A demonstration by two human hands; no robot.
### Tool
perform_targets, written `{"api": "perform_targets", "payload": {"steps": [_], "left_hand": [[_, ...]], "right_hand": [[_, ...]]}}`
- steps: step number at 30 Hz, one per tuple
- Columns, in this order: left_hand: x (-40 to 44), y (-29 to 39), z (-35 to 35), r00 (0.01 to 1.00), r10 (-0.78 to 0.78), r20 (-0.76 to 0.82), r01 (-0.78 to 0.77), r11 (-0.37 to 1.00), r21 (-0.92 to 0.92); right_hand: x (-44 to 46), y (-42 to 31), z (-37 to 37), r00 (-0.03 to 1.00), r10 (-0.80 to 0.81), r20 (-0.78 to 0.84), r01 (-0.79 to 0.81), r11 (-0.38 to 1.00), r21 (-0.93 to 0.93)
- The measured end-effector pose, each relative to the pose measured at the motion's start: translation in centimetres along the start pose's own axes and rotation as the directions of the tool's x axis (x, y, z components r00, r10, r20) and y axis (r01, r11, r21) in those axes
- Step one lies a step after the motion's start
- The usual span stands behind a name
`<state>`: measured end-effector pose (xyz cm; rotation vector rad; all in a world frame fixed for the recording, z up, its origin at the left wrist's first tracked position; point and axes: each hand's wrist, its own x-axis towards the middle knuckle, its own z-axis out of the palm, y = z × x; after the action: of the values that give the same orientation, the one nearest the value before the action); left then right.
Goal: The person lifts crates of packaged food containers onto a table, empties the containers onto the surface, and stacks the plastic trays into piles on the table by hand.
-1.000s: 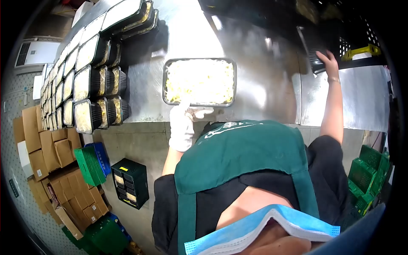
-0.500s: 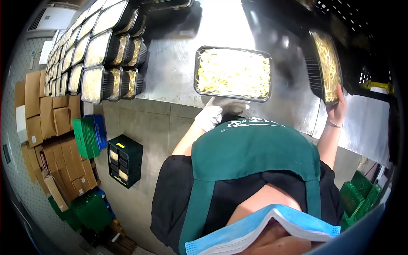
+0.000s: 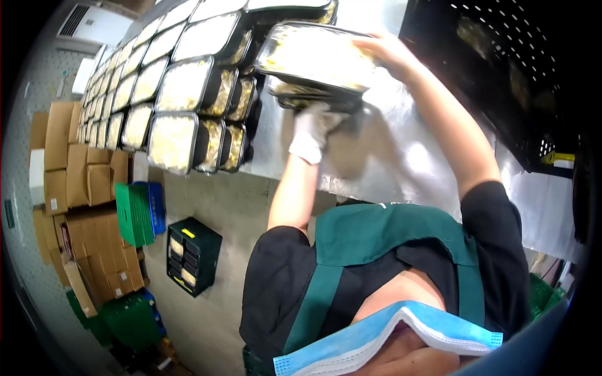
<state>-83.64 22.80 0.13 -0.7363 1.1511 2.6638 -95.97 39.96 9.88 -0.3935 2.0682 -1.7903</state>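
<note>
Steel table (image 3: 420, 156) bears stacked trays (image 3: 172, 144) at left. Filled tray (image 3: 316, 56), over lower trays (image 3: 291, 89): judged light, flexible, slick; best held by end rims. Right hand (image 3: 392, 53) clamps its right end; gloved left hand (image 3: 310, 133) meets the lower trays, grip apparently hidden, cannot tell.

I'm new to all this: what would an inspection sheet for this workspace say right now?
Surface: steel table, shiny, with glare patches.
Work items: upper tray, filled, above a lower tray that is partly hidden; stacked trays, filled, in rows at left.
Hands: bare right hand grips the upper tray's edge; gloved left hand is at the lower tray, fingers partly hidden.
Clutter: yellow object at right, too small to identify.
Cables: nothing seen for certain.
Surroundings: cardboard boxes, green crates and a dark crate on the floor.
</note>
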Motion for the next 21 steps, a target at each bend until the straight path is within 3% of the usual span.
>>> {"api": "perform_targets", "payload": {"steps": [2,4,5,6,7,8,9,10,11,13,14,16,18,20,21], "left_hand": [[2.8,3.3,-0.2,0.989,0.133,-0.069,-0.134,0.991,-0.016],[6.5,5.9,-2.5,0.998,-0.021,0.057,0.02,1.0,0.019],[10.1,6.5,-6.3,0.915,-0.325,0.238,0.375,0.902,-0.212],[11.7,6.8,-7.3,0.844,-0.407,0.348,0.506,0.82,-0.267],[13.2,7.1,-8.3,0.753,-0.48,0.45,0.632,0.718,-0.291],[10.8,6.4,-7.5,0.865,-0.297,0.404,0.393,0.902,-0.18],[8.2,5.6,-6.6,0.936,-0.1,0.338,0.12,0.992,-0.038],[6.0,4.5,-4.4,0.956,0.039,0.291,-0.062,0.996,0.072],[3.8,3.5,-2.1,0.955,0.176,0.238,-0.226,0.953,0.2],[2.5,1.4,1.5,0.99,-0.033,0.14,0.005,0.982,0.191],[1.6,-0.4,3.8,0.984,-0.14,0.107,0.119,0.976,0.182],[1.0,-3.7,5.9,0.904,-0.285,0.318,0.181,0.93,0.32],[0.8,-6.3,8.1,0.921,-0.281,0.27,0.195,0.932,0.306],[0.7,-7.8,9.1,0.939,-0.298,0.172,0.228,0.913,0.339],[1.0,-8.0,9.4,0.913,-0.347,0.213,0.242,0.884,0.399]], "right_hand": [[3.4,0.9,2.5,0.986,-0.132,-0.105,0.137,0.99,0.038],[3.9,-1.0,3.7,0.953,-0.249,-0.172,0.255,0.967,0.009],[4.2,-0.1,2.8,0.952,-0.2,-0.231,0.177,0.977,-0.119],[4.2,1.0,1.7,0.944,-0.152,-0.294,0.083,0.969,-0.234],[2.6,1.4,-0.4,0.881,-0.361,-0.304,0.131,0.806,-0.577],[1.8,2.5,-3.8,0.75,-0.624,-0.22,0.078,0.414,-0.907],[2.9,5.4,-8.3,0.604,-0.776,-0.183,0.049,0.265,-0.963],[2.0,4.3,-11.6,0.732,-0.625,-0.273,-0.028,0.373,-0.927],[2.3,5.6,-14.7,0.742,-0.486,-0.462,-0.365,0.286,-0.886],[2.9,9.9,-21.7,0.784,-0.431,-0.447,-0.467,0.066,-0.882],[3.6,12.2,-24.6,0.815,-0.396,-0.423,-0.484,-0.064,-0.873],[3.7,14.1,-27.3,0.796,-0.5,-0.342,-0.388,0.013,-0.922],[3.3,15.2,-28.2,0.688,-0.671,-0.277,-0.232,0.159,-0.96],[0.2,13.1,-25.6,0.844,-0.35,-0.406,-0.371,0.166,-0.914],[-3.1,10.9,-23.3,0.919,-0.227,-0.321,-0.269,0.233,-0.935]]}}
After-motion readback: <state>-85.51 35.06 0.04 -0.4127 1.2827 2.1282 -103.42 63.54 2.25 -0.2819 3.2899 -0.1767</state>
